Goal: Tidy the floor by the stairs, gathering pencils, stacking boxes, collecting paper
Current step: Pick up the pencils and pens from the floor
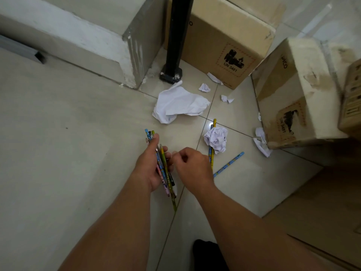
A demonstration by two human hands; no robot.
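Beige tiled floor (58, 153) by stair (82, 34); left grip (149, 166) holds pencils (166, 173), right grip (192, 166) unclear.

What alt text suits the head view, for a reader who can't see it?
A person's left hand grips a bunch of pencils, the right hand close beside it. Crumpled paper, loose pencils and cardboard boxes litter the tiled floor.

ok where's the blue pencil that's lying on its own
In the head view, the blue pencil lies on the floor right of the right hand, just below the crumpled paper ball.
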